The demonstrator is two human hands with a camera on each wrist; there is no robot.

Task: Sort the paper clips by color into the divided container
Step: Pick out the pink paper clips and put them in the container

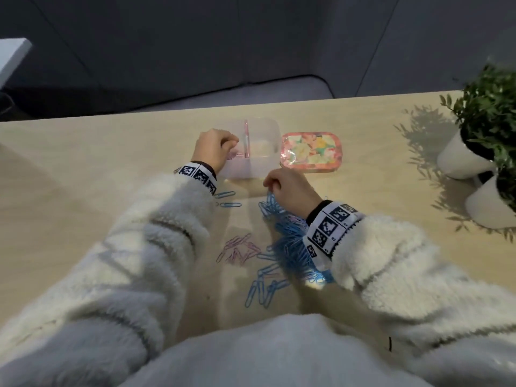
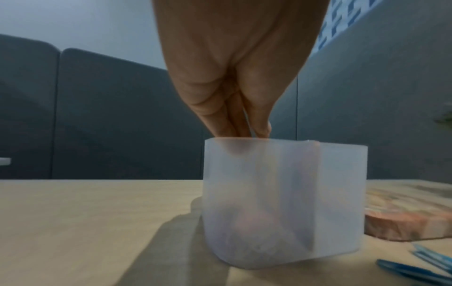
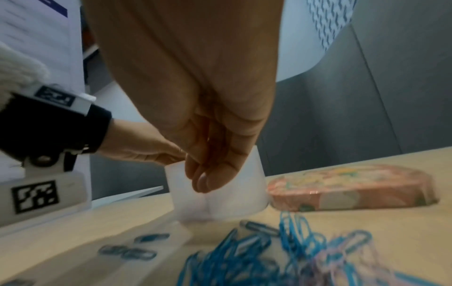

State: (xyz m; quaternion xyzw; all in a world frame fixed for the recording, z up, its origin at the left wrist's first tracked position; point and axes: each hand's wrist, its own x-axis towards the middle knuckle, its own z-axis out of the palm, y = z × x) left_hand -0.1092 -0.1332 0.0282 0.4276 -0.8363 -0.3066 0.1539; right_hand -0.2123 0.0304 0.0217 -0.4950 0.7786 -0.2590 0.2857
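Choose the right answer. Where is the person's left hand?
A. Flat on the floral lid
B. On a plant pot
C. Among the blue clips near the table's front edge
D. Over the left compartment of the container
D: the head view shows the left hand at the rim of the container, left of its divider; the left wrist view shows the fingertips dipping at the rim.

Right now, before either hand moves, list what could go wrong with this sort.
1. The left hand has its fingertips at the rim of the light container; pulling out carelessly might tip it.
2. The blue clips lie tangled with a few pink clips, so a grab by the right hand may lift both colors.
3. Clips lie near the sleeves, which could sweep them away.
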